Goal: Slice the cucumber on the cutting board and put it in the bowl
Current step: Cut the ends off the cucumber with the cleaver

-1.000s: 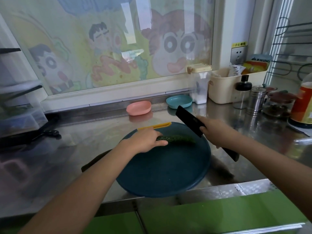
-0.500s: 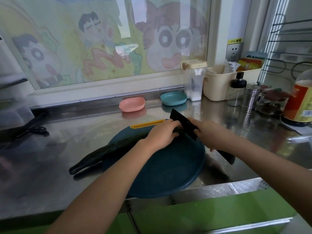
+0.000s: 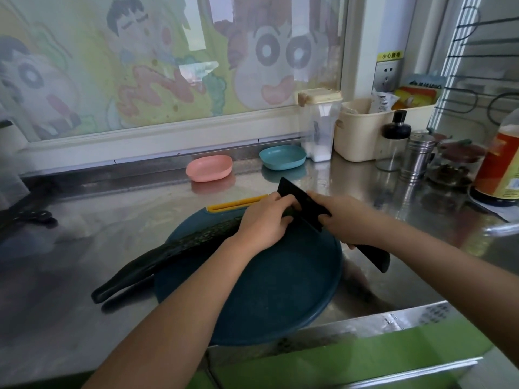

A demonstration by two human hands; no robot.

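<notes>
A long dark green cucumber (image 3: 179,248) lies slantwise across the round dark blue cutting board (image 3: 269,290), its left end hanging over the steel counter. My left hand (image 3: 264,223) grips the cucumber near its right end, fingers curled over it. My right hand (image 3: 345,220) holds a black knife (image 3: 306,204) by its handle, the blade standing right against my left fingers on the cucumber's end. A pink bowl (image 3: 209,167) and a blue bowl (image 3: 282,156) sit at the back of the counter.
At the back right stand a clear container with a beige lid (image 3: 320,124), a cream basket (image 3: 362,130), a glass bottle (image 3: 393,141), a steel shaker (image 3: 417,154) and an orange-labelled bottle (image 3: 500,167). Black scissors (image 3: 31,217) lie at the far left.
My left hand has slid right along the cucumber to its end. The knife has come in against my left fingers and down onto the cucumber.
</notes>
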